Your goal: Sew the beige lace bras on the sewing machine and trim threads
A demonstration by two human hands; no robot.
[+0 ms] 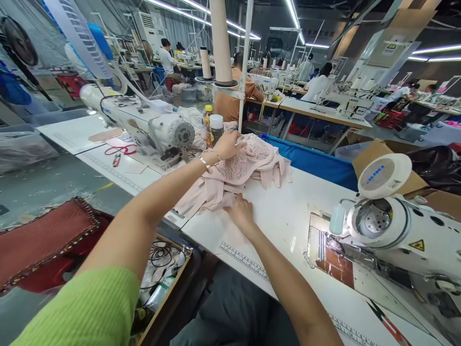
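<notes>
A pile of pale pink lace garment pieces (234, 169) with plain fabric strips lies on the white table. Over the back of this pile is my left hand (228, 145), its fingers bent and closed on the edge of a lace piece. My right hand (242, 212) rests at the near edge of the pile. Its fingers are curled down on a thin pink fabric piece (230, 227), part of which spreads over the tabletop below the wrist. The fingertips of both hands are partly hidden.
Sewing machines stand left (144, 125) and right (389, 226). Two bottles (216, 127) and thread cones (221, 53) are behind the pile. Red-handled snippers (116, 160) lie left, tweezers (389, 324) front right. Below is an open drawer (162, 274). Other people work farther back.
</notes>
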